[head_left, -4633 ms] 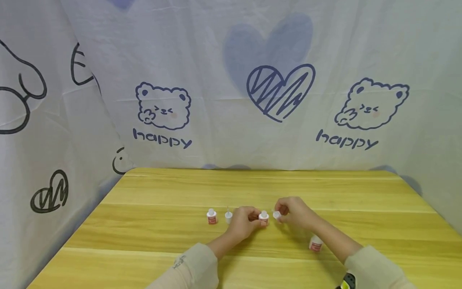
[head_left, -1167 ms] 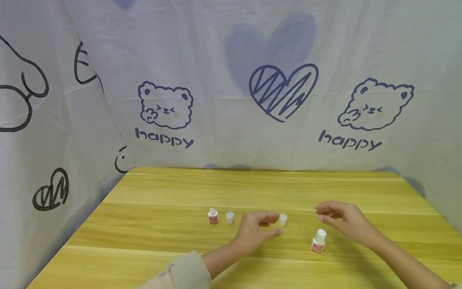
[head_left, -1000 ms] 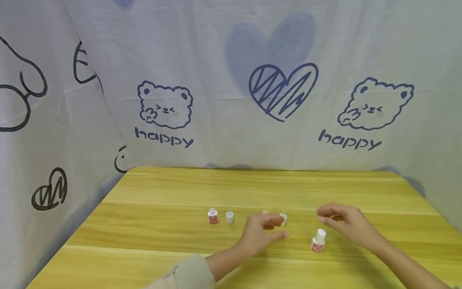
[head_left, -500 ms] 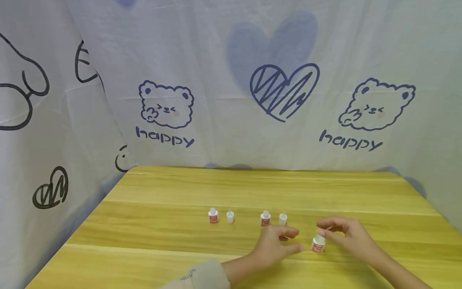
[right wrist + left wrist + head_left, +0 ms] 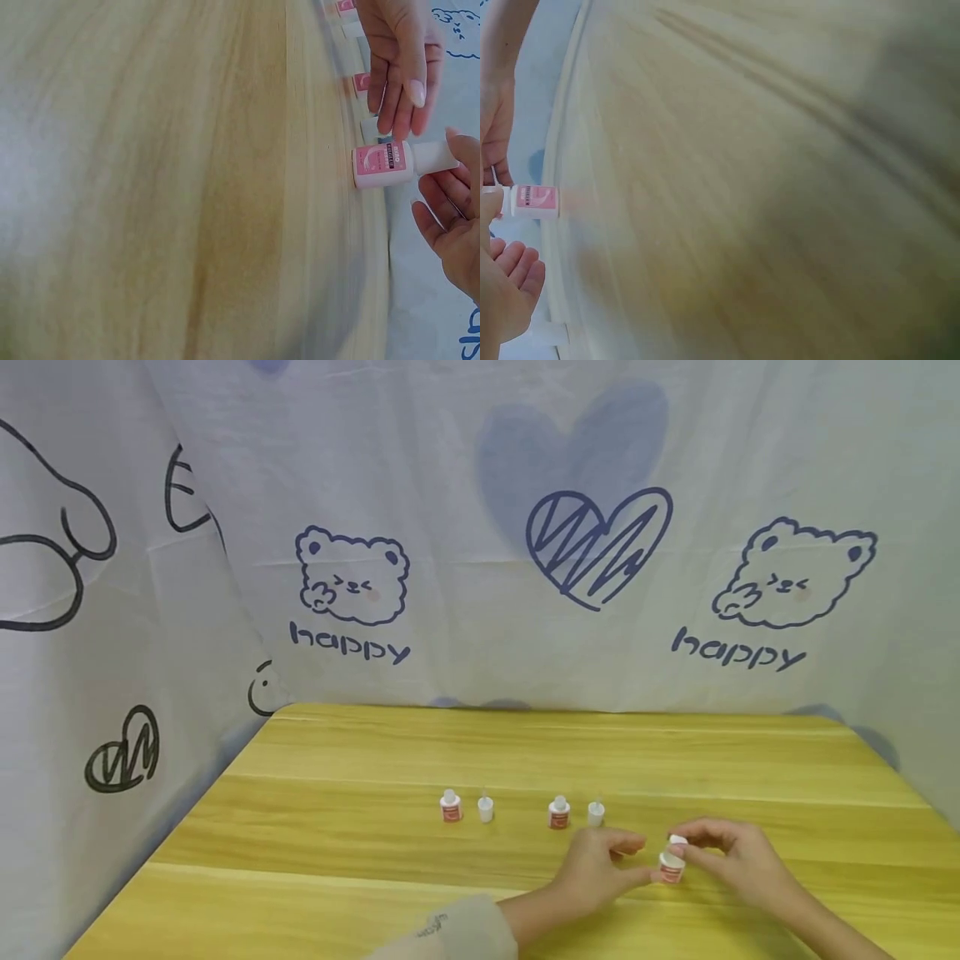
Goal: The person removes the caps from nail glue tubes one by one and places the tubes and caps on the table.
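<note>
A small white bottle [image 5: 671,870] with a pink-red label stands upright on the table, its white cap [image 5: 433,157] on. My right hand [image 5: 738,860] pinches that cap between thumb and fingers. From the left, my left hand [image 5: 596,872] reaches toward the bottle's body, fingers extended and thumb near the label; whether it touches is hard to tell. Further back stand two uncapped bottles, one in the middle [image 5: 558,813] and one to the left [image 5: 451,807]. Beside each is an upturned white cap, the middle one [image 5: 596,814] and the left one [image 5: 486,810], with a thin stem pointing up.
The wooden table [image 5: 337,843] spreads beneath everything. A pale cloth [image 5: 465,635] printed with hearts and bears hangs behind its far edge, and another cloth [image 5: 187,635] hangs along the left side.
My left hand has left the middle bottle and moved right to the capped bottle. My right hand has set the middle bottle's cap down upturned and now pinches the right bottle's cap.
</note>
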Tool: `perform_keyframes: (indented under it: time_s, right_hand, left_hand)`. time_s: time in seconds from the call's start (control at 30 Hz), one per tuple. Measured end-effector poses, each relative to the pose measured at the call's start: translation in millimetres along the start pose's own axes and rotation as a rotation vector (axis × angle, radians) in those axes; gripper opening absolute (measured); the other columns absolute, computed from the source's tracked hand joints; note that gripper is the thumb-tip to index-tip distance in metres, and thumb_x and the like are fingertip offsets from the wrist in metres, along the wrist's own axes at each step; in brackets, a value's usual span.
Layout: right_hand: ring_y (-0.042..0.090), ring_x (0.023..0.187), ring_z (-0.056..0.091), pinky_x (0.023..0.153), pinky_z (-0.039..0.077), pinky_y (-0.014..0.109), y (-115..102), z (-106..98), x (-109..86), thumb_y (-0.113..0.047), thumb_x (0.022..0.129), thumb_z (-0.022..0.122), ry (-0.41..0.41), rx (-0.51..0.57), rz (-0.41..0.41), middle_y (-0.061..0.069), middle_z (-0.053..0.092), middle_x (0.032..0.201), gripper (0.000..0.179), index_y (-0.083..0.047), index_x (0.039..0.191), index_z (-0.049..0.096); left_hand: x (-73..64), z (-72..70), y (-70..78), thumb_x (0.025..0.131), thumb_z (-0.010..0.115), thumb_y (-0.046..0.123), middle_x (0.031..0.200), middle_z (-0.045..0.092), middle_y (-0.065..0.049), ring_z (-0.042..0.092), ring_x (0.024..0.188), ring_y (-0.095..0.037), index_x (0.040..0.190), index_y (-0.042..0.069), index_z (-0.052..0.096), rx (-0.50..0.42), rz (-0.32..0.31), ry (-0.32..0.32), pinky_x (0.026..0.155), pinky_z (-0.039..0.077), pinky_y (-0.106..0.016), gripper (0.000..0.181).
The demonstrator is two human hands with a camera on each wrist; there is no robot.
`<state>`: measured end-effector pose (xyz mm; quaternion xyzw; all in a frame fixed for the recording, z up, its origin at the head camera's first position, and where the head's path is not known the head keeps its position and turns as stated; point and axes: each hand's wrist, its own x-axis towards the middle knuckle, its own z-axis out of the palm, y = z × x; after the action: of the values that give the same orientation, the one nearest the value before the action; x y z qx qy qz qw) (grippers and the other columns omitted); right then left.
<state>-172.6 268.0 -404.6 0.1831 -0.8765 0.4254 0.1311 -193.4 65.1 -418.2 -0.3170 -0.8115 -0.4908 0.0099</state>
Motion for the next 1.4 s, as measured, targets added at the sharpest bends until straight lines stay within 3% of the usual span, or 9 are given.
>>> perform_keyframes:
  time_s: [0.3,0.63,0.9,1.07,1.23,1.4]
  right_hand:
    - [-0.008,0.079,0.059,0.065,0.052,0.015,1.4,-0.1,-0.8,0.001,0.078,0.070,0.012,0.006,-0.035,-0.023,0.066,0.086,0.010,0.005,0.087,0.068]
    - [-0.009,0.078,0.058,0.065,0.051,0.014,-1.6,0.5,2.4,-0.003,0.079,0.070,0.000,-0.025,0.028,-0.018,0.068,0.083,0.008,0.001,0.087,0.070]
    - [-0.007,0.077,0.060,0.064,0.053,0.017,-1.8,0.1,1.1,-0.003,0.081,0.068,-0.004,0.020,0.021,-0.018,0.069,0.082,0.008,0.002,0.087,0.070]
    - [-0.005,0.077,0.061,0.064,0.053,0.018,-3.5,-0.8,-1.1,-0.005,0.082,0.068,-0.014,0.020,0.024,-0.016,0.069,0.081,0.007,-0.001,0.087,0.070]
    - [-0.006,0.076,0.061,0.063,0.053,0.018,-3.8,-0.9,-1.5,-0.004,0.082,0.068,-0.008,0.015,0.015,-0.018,0.069,0.081,0.006,-0.002,0.087,0.071]
    - [-0.006,0.075,0.061,0.064,0.052,0.015,-1.9,-1.3,-0.2,-0.001,0.081,0.068,-0.007,0.007,-0.023,-0.018,0.069,0.081,0.006,0.000,0.086,0.070]
  left_hand:
    - [5.3,15.6,-2.5,0.076,0.076,0.014,0.100,0.071,-0.010,0.068,0.088,-0.008,0.099,-0.003,0.068,-0.033,-0.039,0.012,0.072,0.050,-0.008,0.030]
    - [9.3,25.8,-7.1,0.075,0.076,0.008,0.095,0.071,-0.013,0.069,0.084,-0.007,0.097,-0.004,0.069,-0.076,-0.002,0.053,0.068,0.049,-0.005,0.025]
    - [10.7,27.2,1.1,0.076,0.074,0.004,0.091,0.073,-0.011,0.067,0.077,-0.002,0.096,-0.003,0.070,-0.067,0.022,0.028,0.065,0.048,-0.004,0.021]
    - [13.2,29.3,2.8,0.076,0.074,0.005,0.088,0.073,-0.009,0.065,0.073,0.002,0.094,-0.002,0.071,-0.068,-0.008,0.020,0.061,0.046,-0.002,0.019]
    - [14.2,29.4,4.0,0.076,0.074,0.003,0.085,0.073,-0.009,0.064,0.069,0.003,0.093,-0.003,0.071,-0.113,-0.079,0.009,0.061,0.047,-0.004,0.018]
    - [14.2,30.4,4.5,0.074,0.075,0.004,0.085,0.073,-0.007,0.063,0.069,0.003,0.092,-0.001,0.071,-0.088,-0.119,0.009,0.061,0.047,-0.005,0.019]
